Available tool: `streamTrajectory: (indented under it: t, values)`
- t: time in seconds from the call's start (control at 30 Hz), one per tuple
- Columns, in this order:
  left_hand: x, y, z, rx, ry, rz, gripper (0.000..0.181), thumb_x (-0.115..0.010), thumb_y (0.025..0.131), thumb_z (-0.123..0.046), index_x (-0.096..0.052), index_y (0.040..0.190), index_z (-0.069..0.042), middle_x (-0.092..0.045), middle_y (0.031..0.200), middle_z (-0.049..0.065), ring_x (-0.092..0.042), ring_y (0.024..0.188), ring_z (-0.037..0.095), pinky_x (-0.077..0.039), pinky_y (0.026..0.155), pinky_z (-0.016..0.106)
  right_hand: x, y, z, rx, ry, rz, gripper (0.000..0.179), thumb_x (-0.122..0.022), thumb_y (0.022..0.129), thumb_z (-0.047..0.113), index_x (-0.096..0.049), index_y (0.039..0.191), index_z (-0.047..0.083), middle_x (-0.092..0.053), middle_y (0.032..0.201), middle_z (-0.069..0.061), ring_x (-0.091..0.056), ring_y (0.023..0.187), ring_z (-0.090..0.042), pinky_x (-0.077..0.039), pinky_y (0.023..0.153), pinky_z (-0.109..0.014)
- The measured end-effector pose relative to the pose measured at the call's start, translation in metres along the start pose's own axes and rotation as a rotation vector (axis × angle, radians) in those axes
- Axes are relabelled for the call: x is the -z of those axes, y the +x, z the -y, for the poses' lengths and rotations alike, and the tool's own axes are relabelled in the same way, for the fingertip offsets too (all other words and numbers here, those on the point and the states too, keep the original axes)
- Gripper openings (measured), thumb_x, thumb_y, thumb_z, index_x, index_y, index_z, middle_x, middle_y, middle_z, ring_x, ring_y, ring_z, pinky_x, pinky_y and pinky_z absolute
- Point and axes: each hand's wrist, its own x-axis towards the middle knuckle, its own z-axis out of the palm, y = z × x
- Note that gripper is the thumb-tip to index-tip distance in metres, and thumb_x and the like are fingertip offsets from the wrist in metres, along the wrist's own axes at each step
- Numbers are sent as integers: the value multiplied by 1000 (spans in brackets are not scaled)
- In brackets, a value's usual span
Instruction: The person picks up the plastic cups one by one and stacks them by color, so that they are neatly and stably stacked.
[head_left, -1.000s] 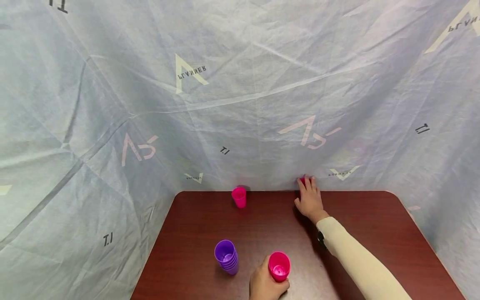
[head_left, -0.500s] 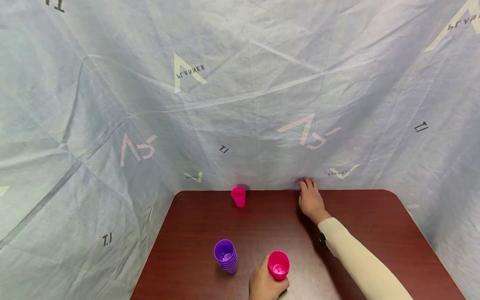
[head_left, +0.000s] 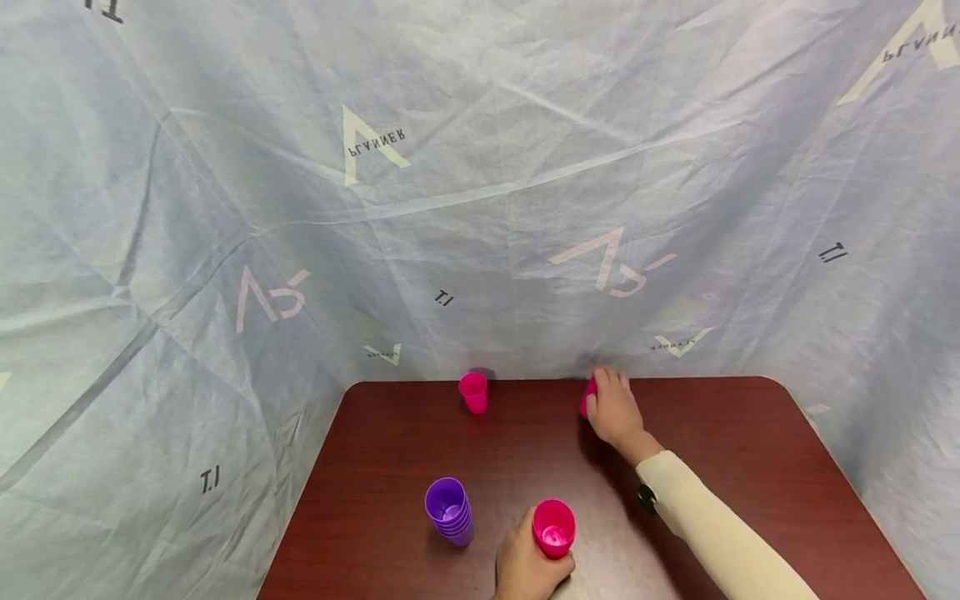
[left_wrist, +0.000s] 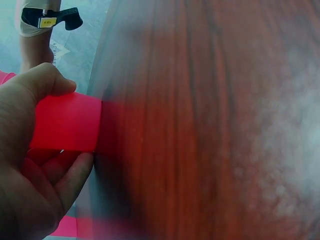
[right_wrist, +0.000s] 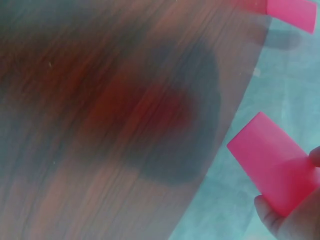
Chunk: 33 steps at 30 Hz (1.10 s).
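My left hand [head_left: 527,558] grips a pink cup [head_left: 553,528] upright at the front of the table. In the left wrist view, thumb and fingers wrap round that cup [left_wrist: 67,122], its base at the tabletop. Near the back edge, my right hand [head_left: 617,408] holds another pink cup [head_left: 588,397], mostly hidden behind the fingers in the head view. The right wrist view shows this cup [right_wrist: 272,165] tilted, pinched between thumb and fingers. A third pink cup [head_left: 474,393] stands by the back edge, left of my right hand. Left of my left hand is a stack of purple cups [head_left: 448,510].
The dark red wooden table [head_left: 397,450] has rounded back corners. A pale printed cloth [head_left: 480,208] hangs behind it and along the sides. The purple stack stands close beside my left hand.
My right hand has closed round the pink cup at the back edge and drawn it slightly left and nearer. The left hand and its cup stay nearly still.
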Motion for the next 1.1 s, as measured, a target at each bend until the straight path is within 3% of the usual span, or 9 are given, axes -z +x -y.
streamTrajectory:
  t: [0.43, 0.8, 1.1]
  values:
    - [-1, 0, 0, -31, 0, -40, 67, -93, 56, -31, -66, 117, -34, -77, 92, -15, -72, 82, 6, -54, 67, 29, 6, -17, 11, 15, 26, -18, 23, -53, 93, 8, -58, 115, 6, -66, 119, -18, -56, 117, -46, -50, 101, -56]
    - [-1, -1, 0, -46, -4, -47, 65, -93, 55, -30, -67, 115, -34, -77, 91, -16, -73, 81, 6, -54, 67, 28, 12, -34, 32, 22, 89, -54, 17, -53, 95, 9, -61, 110, 10, -69, 113, -11, -60, 111, -37, -54, 96, -51]
    - [1, 1, 1, -50, -11, -23, 64, -93, 57, -31, -66, 116, -33, -78, 92, -15, -73, 82, 6, -54, 68, 28, 21, -42, 57, 94, 119, -104, 16, -55, 93, 7, -62, 107, 11, -69, 111, -7, -61, 105, -29, -55, 92, -48]
